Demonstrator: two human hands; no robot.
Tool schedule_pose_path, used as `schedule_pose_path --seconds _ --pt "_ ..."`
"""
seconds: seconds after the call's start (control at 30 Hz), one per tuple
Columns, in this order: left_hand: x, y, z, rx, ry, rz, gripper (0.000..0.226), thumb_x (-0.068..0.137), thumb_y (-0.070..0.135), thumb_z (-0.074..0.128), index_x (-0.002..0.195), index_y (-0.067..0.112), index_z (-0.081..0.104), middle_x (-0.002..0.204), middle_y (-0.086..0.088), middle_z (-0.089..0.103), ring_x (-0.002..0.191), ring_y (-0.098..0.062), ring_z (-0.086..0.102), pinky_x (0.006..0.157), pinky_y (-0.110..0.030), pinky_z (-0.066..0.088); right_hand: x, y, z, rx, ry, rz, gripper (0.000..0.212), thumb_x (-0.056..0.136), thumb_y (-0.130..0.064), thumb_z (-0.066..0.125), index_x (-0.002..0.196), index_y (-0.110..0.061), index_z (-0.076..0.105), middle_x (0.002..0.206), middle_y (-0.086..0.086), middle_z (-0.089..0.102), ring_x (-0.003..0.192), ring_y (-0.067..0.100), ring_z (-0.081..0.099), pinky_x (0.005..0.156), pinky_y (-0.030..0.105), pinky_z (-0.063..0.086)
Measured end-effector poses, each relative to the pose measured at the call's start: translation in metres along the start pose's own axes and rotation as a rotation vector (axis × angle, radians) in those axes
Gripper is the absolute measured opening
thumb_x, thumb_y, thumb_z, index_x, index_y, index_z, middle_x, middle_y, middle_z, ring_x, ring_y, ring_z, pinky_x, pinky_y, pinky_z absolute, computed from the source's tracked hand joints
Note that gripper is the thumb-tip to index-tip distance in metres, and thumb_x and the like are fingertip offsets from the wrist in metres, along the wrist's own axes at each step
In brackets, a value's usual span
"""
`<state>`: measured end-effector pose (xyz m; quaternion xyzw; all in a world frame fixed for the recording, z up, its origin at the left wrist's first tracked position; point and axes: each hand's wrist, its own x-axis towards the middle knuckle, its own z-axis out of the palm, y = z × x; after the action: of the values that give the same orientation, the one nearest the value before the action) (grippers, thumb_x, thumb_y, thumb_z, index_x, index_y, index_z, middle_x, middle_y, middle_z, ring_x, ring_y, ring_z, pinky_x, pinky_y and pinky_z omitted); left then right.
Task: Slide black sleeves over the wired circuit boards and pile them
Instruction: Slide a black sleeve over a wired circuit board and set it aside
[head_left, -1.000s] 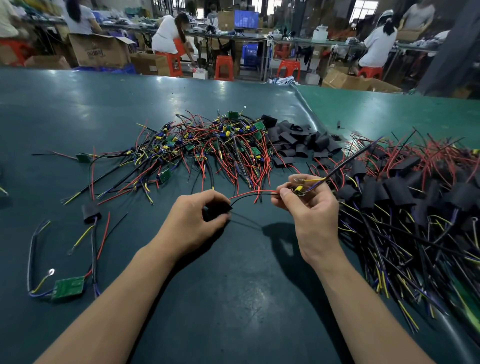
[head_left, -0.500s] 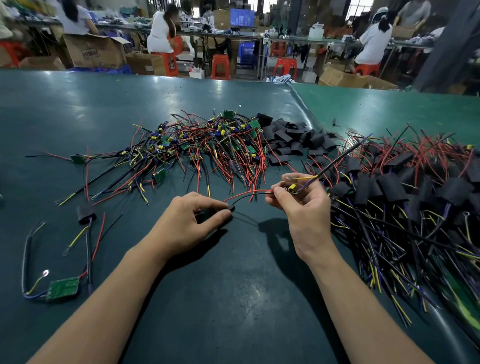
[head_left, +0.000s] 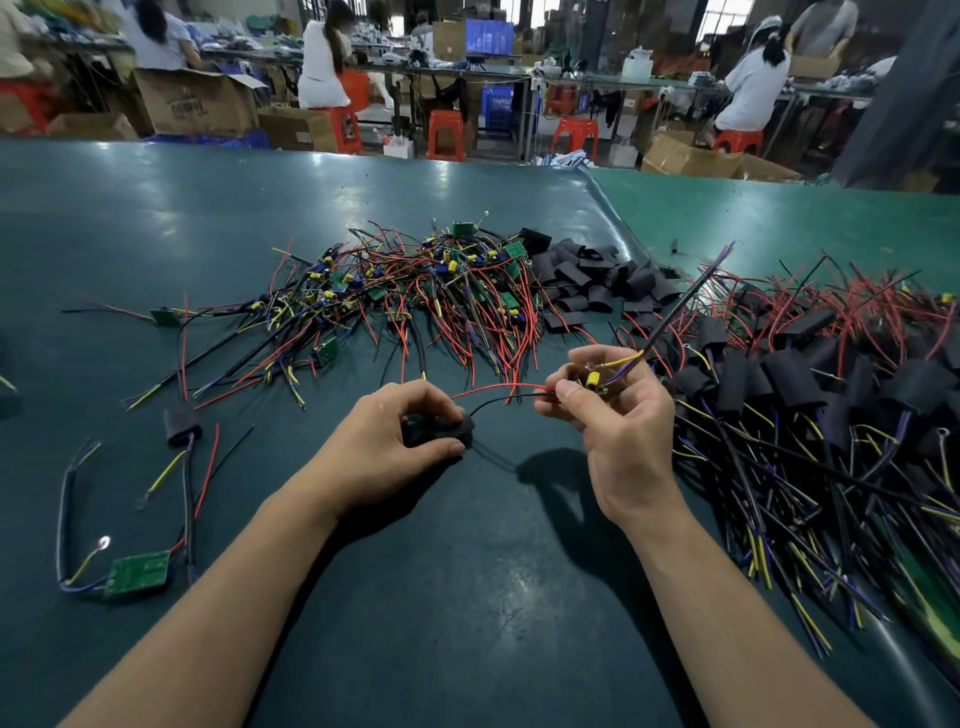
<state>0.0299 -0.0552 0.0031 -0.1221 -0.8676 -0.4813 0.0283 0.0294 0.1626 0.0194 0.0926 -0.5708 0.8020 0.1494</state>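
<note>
L hand (head_left: 384, 441) pinches black sleeve (head_left: 439, 431); R hand (head_left: 618, 415) grips wired circuit board (head_left: 592, 378), both above counter (head_left: 467, 597).

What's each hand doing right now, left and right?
Left hand: fingers pinch a black sleeve.
Right hand: fingers pinch a wired circuit board.

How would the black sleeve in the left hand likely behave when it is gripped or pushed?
The black sleeve probably squashes easily: the loose sleeves lie flattened and creased. It looks light and unlikely to roll, since they rest flat on the table.
</note>
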Motion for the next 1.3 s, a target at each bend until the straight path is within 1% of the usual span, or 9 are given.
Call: schedule_pose_path --seconds 0.07,0.13,0.2,0.43,0.6,0.8,1.1,1.23,1.3 --pt "-0.0001 0.0001 0.0008 -0.036 0.021 -0.003 0.028 0.077 0.013 0.082 0.090 0.031 0.065 0.105 0.007 0.072 0.095 -0.011 0.069 0.093 -0.040 0.055 0.0005 0.0007 -0.0007 -0.005 -0.001 0.002 0.021 0.077 -0.001 0.064 0.096 -0.009 0.060 0.077 0.006 0.070 0.070 0.024 0.070 0.068 0.032 0.057" --pt "0.0007 0.0000 0.0011 -0.040 0.101 -0.016 0.029 0.077 0.013 0.083 0.089 0.031 0.063 0.096 0.006 0.071 0.078 -0.013 0.068 0.080 -0.034 0.057 0.0005 0.0012 -0.0011 -0.007 0.001 0.001 0.021 0.077 -0.001 0.063 0.096 -0.008 0.059 0.076 0.006 0.070 0.071 0.023 0.070 0.068 0.031 0.058" --pt "0.0011 0.0004 0.0016 -0.069 0.188 -0.036 0.032 0.076 0.014 0.082 0.091 0.034 0.063 0.091 0.006 0.068 0.070 -0.015 0.065 0.070 -0.029 0.055 0.0007 0.0011 -0.0011 -0.008 0.006 -0.003 0.020 0.077 0.000 0.063 0.096 -0.007 0.059 0.075 0.006 0.070 0.070 0.023 0.070 0.067 0.031 0.058" --pt "0.0023 0.0015 0.0008 -0.170 0.275 0.046 0.039 0.078 0.000 0.077 0.099 0.031 0.063 0.097 0.015 0.070 0.090 -0.011 0.068 0.085 -0.035 0.056 0.0011 0.0012 -0.0021 0.004 0.012 -0.015 0.020 0.083 0.010 0.060 0.094 -0.006 0.059 0.075 0.005 0.070 0.071 0.022 0.070 0.067 0.030 0.058" --pt "0.0044 -0.0002 0.0013 -0.185 0.347 0.087 0.050 0.076 0.000 0.080 0.095 0.040 0.060 0.100 0.021 0.067 0.084 -0.011 0.069 0.080 -0.024 0.054 0.0016 0.0023 -0.0025 -0.020 0.052 0.007 0.022 0.086 0.015 0.059 0.092 -0.006 0.060 0.075 0.005 0.069 0.070 0.022 0.070 0.066 0.029 0.058" --pt "0.0060 -0.0045 0.0030 -0.173 0.411 0.113 0.049 0.075 0.003 0.082 0.096 0.040 0.058 0.097 0.020 0.067 0.081 -0.014 0.069 0.078 -0.026 0.053 0.0031 0.0031 -0.0025 -0.022 0.103 0.027 0.021 0.084 0.013 0.062 0.087 -0.007 0.061 0.077 0.009 0.066 0.066 0.021 0.070 0.065 0.028 0.058" --pt "0.0075 -0.0067 0.0036 -0.160 0.441 0.177 0.046 0.076 0.006 0.078 0.099 0.040 0.058 0.099 0.012 0.068 0.086 -0.015 0.071 0.087 -0.045 0.057 0.0052 0.0049 -0.0057 -0.078 0.128 0.075 0.020 0.085 0.013 0.062 0.086 -0.006 0.061 0.078 0.010 0.065 0.068 0.022 0.071 0.064 0.028 0.058" --pt "0.0076 -0.0052 0.0050 -0.146 0.405 0.181 0.050 0.076 0.000 0.078 0.099 0.039 0.057 0.097 0.016 0.068 0.087 -0.014 0.071 0.087 -0.044 0.057 0.0053 0.0038 -0.0059 -0.077 0.125 0.089 0.020 0.085 0.013 0.062 0.086 -0.006 0.060 0.078 0.010 0.065 0.068 0.021 0.070 0.063 0.027 0.058" --pt "0.0065 -0.0036 0.0051 -0.106 0.361 0.200 0.049 0.076 -0.001 0.079 0.101 0.036 0.059 0.098 0.016 0.069 0.092 -0.012 0.068 0.088 -0.039 0.056 0.0048 0.0030 -0.0051 -0.083 0.089 0.103 0.019 0.086 0.012 0.063 0.087 -0.007 0.061 0.078 0.009 0.068 0.071 0.021 0.071 0.064 0.027 0.058"
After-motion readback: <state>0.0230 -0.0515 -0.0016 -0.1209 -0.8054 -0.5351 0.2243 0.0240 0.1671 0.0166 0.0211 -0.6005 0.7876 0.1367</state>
